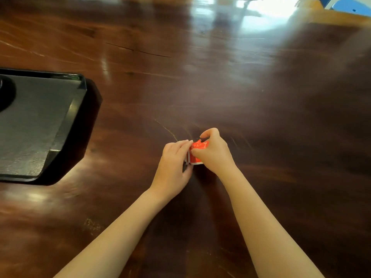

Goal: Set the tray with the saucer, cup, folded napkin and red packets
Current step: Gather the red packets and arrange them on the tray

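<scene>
A small stack of red packets [197, 151] with white edges stands on the dark wooden table [220, 87], between both hands. My left hand [173, 163] grips the stack from its left side, fingers over the top and thumb below. My right hand [212, 151] pinches it from the right, fingertips curled over the far edge. The black tray [68, 121] lies at the left, well apart from the hands. A dark round object [6, 93] sits on the tray at the frame's left edge, mostly cut off. No cup or napkin is in view.
The glossy table stretches far ahead and to the right, with window glare at the top. A blue seat [351, 6] shows at the top right corner. A thin crack [138, 50] runs across the wood beyond the tray.
</scene>
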